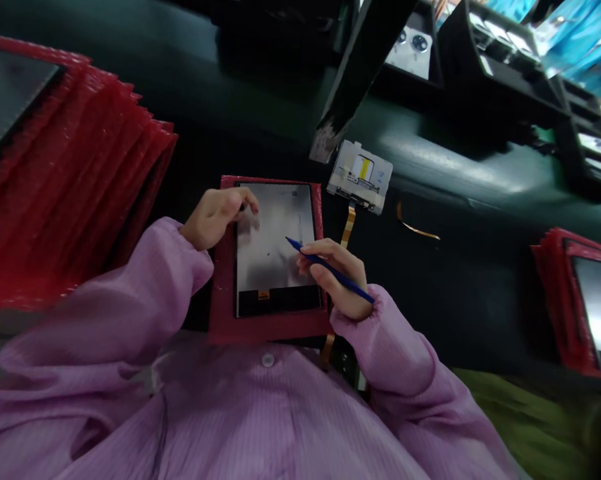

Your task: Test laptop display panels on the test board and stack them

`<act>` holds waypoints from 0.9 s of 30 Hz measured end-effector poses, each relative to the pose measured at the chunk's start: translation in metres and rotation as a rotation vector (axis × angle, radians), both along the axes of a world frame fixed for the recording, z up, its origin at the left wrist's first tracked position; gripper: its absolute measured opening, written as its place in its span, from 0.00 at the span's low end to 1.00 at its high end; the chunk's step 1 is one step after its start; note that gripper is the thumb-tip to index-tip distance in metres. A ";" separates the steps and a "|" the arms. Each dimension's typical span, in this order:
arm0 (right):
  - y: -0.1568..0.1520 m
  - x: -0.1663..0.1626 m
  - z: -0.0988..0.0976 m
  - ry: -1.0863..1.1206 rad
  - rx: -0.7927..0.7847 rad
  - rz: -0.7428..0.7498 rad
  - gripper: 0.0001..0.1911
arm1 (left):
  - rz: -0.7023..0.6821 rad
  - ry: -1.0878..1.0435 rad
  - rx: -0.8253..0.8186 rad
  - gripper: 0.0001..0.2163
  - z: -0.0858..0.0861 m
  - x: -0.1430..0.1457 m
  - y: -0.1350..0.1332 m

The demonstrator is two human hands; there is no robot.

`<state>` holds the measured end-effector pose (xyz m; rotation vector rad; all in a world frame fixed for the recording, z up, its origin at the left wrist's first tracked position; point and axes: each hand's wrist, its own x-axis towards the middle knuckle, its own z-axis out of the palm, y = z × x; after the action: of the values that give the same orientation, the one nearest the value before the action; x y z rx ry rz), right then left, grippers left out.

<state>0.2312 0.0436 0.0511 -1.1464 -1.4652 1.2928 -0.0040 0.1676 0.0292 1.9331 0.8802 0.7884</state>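
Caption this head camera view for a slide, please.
Right hand holding a blue pen-like tool over a panel on a red sheet, left hand alongside.

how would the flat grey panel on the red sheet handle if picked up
The grey panel is probably fairly stiff, since it lies flat with straight edges. Its thin, glass-like look suggests it could be fragile, and its smooth, shiny face may be slippery.

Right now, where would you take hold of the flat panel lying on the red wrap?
Probably the two long edges of the panel, one hand from each side: it lies flat, its face offering no handle. The right hand holds a blue pen-like tool, best set down first.
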 end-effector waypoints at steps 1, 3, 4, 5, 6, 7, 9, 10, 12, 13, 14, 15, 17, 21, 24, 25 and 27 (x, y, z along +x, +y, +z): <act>0.000 -0.005 -0.001 0.012 -0.058 -0.022 0.11 | 0.047 0.017 -0.013 0.29 -0.002 0.001 0.001; -0.002 -0.015 -0.006 -0.023 -0.139 -0.048 0.09 | 0.087 0.120 -0.010 0.24 -0.007 0.004 0.001; -0.004 -0.019 -0.010 -0.050 -0.170 -0.059 0.10 | 0.090 0.185 0.004 0.21 -0.009 0.007 0.000; -0.006 -0.022 -0.014 -0.079 -0.196 -0.068 0.10 | 0.087 0.248 0.028 0.19 -0.010 0.009 0.000; -0.008 -0.025 -0.017 -0.112 -0.212 -0.080 0.11 | 0.077 0.297 0.056 0.18 -0.011 0.011 0.000; -0.009 -0.026 -0.021 -0.153 -0.220 -0.088 0.13 | 0.067 0.339 0.079 0.18 -0.011 0.012 -0.001; -0.012 -0.027 -0.025 -0.243 -0.209 -0.088 0.16 | 0.049 0.374 0.095 0.18 -0.010 0.012 -0.001; -0.013 -0.027 -0.026 -0.281 -0.197 -0.076 0.17 | 0.040 0.375 0.089 0.18 -0.009 0.011 -0.001; -0.013 -0.026 -0.025 -0.321 -0.168 -0.043 0.19 | 0.030 0.367 0.073 0.16 -0.008 0.010 -0.001; -0.013 -0.027 -0.024 -0.330 -0.160 -0.029 0.19 | 0.027 0.371 0.076 0.16 -0.007 0.009 -0.001; -0.013 -0.027 -0.022 -0.338 -0.154 -0.020 0.18 | 0.023 0.375 0.083 0.15 -0.007 0.009 -0.001; -0.012 -0.027 -0.021 -0.349 -0.151 -0.012 0.18 | 0.017 0.379 0.087 0.15 -0.008 0.009 -0.001; -0.011 -0.028 -0.019 -0.371 -0.142 0.002 0.18 | 0.013 0.381 0.091 0.14 -0.009 0.010 -0.001; -0.011 -0.029 -0.017 -0.412 -0.123 0.011 0.18 | 0.037 0.396 0.102 0.13 -0.010 0.011 -0.001; -0.012 -0.029 -0.018 -0.421 -0.104 0.024 0.18 | 0.043 0.360 0.118 0.13 -0.010 0.010 -0.002; -0.012 -0.029 -0.018 -0.420 -0.101 0.032 0.18 | 0.041 0.329 0.133 0.12 -0.009 0.010 -0.003; -0.012 -0.028 -0.020 -0.393 -0.106 0.028 0.18 | 0.039 0.249 0.182 0.13 -0.008 0.010 -0.004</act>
<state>0.2035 0.0312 0.0315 -1.5198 -1.7126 1.2212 0.0058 0.1637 0.0214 2.2144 1.0266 0.6789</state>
